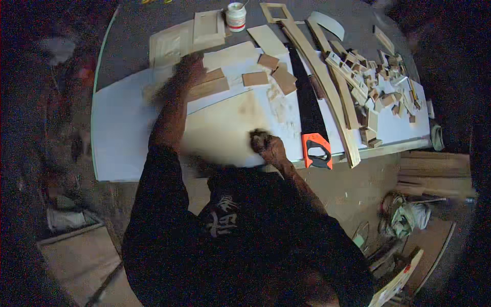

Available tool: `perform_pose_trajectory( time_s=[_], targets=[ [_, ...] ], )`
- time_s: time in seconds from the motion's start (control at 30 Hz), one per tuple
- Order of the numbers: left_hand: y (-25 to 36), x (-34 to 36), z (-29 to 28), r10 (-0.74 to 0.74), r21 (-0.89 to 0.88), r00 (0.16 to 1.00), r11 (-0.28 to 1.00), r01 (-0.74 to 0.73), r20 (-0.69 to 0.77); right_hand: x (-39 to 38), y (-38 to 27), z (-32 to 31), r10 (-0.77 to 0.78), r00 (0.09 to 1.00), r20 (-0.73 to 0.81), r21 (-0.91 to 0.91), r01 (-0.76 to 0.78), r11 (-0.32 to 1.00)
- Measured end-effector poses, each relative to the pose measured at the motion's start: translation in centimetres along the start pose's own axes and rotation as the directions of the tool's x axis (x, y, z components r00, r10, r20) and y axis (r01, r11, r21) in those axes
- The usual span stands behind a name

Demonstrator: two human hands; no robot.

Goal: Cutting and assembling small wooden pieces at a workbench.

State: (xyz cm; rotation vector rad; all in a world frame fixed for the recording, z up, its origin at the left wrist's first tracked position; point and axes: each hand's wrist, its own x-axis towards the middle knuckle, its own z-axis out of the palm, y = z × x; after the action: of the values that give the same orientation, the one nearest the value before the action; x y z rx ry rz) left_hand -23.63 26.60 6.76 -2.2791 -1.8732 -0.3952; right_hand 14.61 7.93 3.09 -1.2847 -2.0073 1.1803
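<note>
A pale wooden board (225,123) lies close to my body at the table's near edge, its left side smeared by motion. My right hand (270,147) is closed at the board's right edge; a dark, bunched shape shows at its fingers, too unclear to name. My left hand (192,69) reaches farther out, over light wood panels, and blur hides its fingers. Beside it lie a thin pale panel (230,55) and a brown wood strip (208,89). Small brown wood blocks (255,79) are scattered just beyond the board.
An orange-handled handsaw (318,151) lies right of the board, its handle over the table edge. Long wood strips (327,87) run alongside it. Many small offcuts (368,82) are heaped at right. A white jar (236,17) and framed panels (208,28) stand at the back.
</note>
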Motion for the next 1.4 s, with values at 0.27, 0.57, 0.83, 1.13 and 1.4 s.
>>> perform_pose_trajectory(
  time_s=[0.27, 0.57, 0.83, 1.13, 1.4],
  targets=[
    [0.9, 1.9, -0.1, -0.245, 0.158, 0.95, 0.963, 0.216, 0.192, -0.9, -0.2, 0.0, 0.03, 0.999, -0.023, 0.257, -0.023, 0.966],
    [0.6, 3.3, -6.0, 0.182, -0.086, 0.983, 0.979, -0.185, -0.036, 1.1, -4.9, -1.5, 0.151, 0.983, 0.106, 0.678, -0.183, 0.712],
    [8.1, -0.3, -13.5, 0.138, -0.408, 0.986, 0.909, -0.087, 0.097, 9.6, -13.0, -4.5, -0.55, 0.807, -0.216, -0.633, 0.313, 0.708],
    [9.6, -6.5, -14.5, -0.136, -0.383, 0.815, 0.831, 0.404, 0.563, 9.3, -5.5, -12.1, 0.269, 0.951, -0.155, 0.854, -0.008, 0.52],
    [12.3, -8.2, -12.4, 0.305, -0.627, 0.55, 0.325, 0.708, 0.778, 10.2, -7.5, -6.2, 0.078, 0.985, -0.155, 0.956, 0.129, 0.264]
  ],
)
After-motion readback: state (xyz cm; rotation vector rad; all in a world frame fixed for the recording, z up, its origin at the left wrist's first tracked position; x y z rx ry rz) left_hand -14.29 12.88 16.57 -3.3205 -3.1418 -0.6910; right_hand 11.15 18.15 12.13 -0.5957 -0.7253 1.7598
